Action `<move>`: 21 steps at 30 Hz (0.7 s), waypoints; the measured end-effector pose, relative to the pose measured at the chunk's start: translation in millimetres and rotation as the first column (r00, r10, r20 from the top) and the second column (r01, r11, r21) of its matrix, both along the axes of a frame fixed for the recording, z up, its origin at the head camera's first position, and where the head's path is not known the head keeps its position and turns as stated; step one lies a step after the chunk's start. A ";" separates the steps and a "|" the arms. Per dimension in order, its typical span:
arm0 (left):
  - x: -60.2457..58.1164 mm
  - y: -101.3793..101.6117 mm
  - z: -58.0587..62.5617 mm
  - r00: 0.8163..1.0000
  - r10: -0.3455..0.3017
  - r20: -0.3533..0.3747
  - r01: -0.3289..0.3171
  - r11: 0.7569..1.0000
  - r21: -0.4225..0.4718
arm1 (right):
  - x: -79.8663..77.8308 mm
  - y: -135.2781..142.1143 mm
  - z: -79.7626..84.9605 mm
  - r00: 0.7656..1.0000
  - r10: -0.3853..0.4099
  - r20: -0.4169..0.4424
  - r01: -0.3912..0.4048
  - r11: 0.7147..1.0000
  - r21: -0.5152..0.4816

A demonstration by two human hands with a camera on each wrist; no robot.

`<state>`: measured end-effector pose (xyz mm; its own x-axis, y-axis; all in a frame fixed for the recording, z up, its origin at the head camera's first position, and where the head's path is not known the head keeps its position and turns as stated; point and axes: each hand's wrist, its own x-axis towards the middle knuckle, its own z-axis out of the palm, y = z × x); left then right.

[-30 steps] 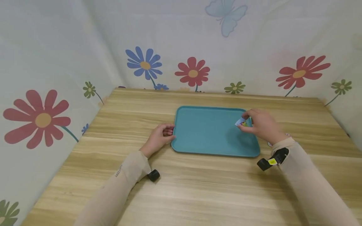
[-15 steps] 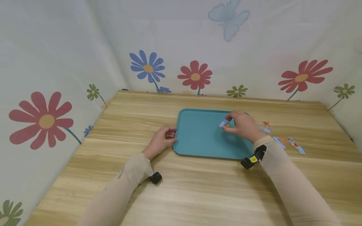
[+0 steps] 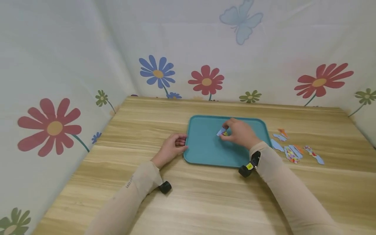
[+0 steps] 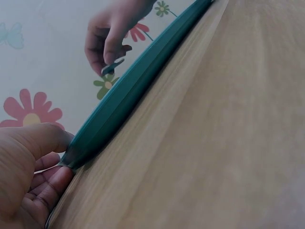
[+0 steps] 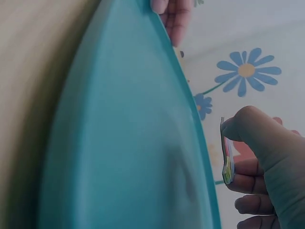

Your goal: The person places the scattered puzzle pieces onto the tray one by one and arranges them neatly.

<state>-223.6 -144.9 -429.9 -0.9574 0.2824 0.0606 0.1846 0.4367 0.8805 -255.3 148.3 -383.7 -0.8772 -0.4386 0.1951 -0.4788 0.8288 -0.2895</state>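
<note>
Over the middle of the teal tray [image 3: 205, 151], my right hand [image 3: 243, 133] pinches a thin flat puzzle piece [image 3: 221, 132] between thumb and fingers. The piece is light blue with a colourful printed patch. The right wrist view shows the puzzle piece [image 5: 228, 157] nearly edge-on, held above the tray surface. At the tray's left edge is my left hand [image 3: 171, 147]. In the left wrist view its thumb [image 4: 55, 137] lies on the tray rim [image 4: 114, 114], with bent fingers at the underside of the edge.
Several loose puzzle pieces [image 3: 290, 154], light blue with orange and multicoloured print, lie on the wooden table [image 3: 205, 202] just right of the tray. A white curtain [image 3: 182, 39] with printed flowers and a butterfly hangs behind the table.
My right hand has carried the puzzle piece leftward from the tray's right edge to its middle, uncovering the loose pieces on the right. My left hand stays at the tray's left edge.
</note>
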 end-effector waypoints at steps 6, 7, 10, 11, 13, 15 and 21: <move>1.3 2.5 -0.5 1.000 -0.005 -0.004 0.005 1.000 0.011 | -3.9 -13.6 -7.9 0.999 0.033 -0.004 -0.033 0.999 0.019; 1.3 2.5 -0.6 1.000 -0.004 -0.007 0.005 1.000 0.012 | -4.6 -15.6 -8.8 0.999 0.037 -0.009 -0.037 0.999 0.021; 1.1 2.3 -0.2 1.000 0.001 -0.013 -0.001 1.000 0.009 | -6.8 -21.2 -10.7 0.999 0.044 -0.019 -0.043 0.999 0.025; 1.0 2.2 0.0 1.000 0.004 -0.015 -0.004 1.000 0.007 | -7.4 -23.0 -11.1 0.999 0.042 -0.019 -0.041 0.999 0.026; 0.8 2.0 0.3 1.000 0.007 -0.019 -0.007 1.000 0.002 | -8.6 -26.2 -11.7 0.999 0.041 -0.015 -0.041 0.999 0.029; 1.1 1.7 0.2 1.000 0.008 -0.023 -0.008 1.000 -0.003 | -9.4 -29.0 -11.7 0.999 0.041 -0.008 -0.041 0.999 0.032; 1.2 1.1 -0.9 1.000 0.020 -0.010 -0.020 1.000 -0.002 | -11.6 -36.1 -13.7 0.998 0.056 -0.003 -0.056 0.996 0.064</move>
